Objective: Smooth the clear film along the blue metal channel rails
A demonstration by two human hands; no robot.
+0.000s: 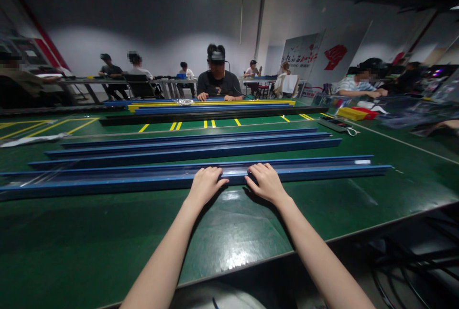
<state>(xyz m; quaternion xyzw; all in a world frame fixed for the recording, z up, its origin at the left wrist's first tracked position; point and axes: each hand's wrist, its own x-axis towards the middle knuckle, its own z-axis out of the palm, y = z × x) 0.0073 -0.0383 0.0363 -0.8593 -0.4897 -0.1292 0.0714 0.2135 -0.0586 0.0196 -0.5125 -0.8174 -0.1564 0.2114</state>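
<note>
Near blue rail (322,173): a long channel on the green table (107,242), lying left to right before the person; its left end runs out of view.
Left hand (207,182): fingers bent over the near wall of the rail, thumb along its near side; the hand is closed on that wall, left of the middle of the scene.
Right hand (263,181): the same hold farther right, thumb turned toward the left hand; a short stretch of rail shows between the 2 hands. How hard either presses cannot be told.
Slip or tilt: with both hands on the near wall alone, an uneven pull could turn the rail askew or tip it.
Long ends: both reach well beyond the hands, so a small twist could swing the left end into the far blue rails (215,154), near it on the far side.
White label (362,162): at the right end of the near rail; it could drop out if loose, though whether it is stuck cannot be told.
Far side: a black rail (215,117) and a yellow rail (251,103) lie beyond, before a seated co-worker (218,84); they would block a long push that way.
Far right: a handheld device (335,124), a yellow tray (351,114) and a red tray (366,112), well apart from the hands.
</note>
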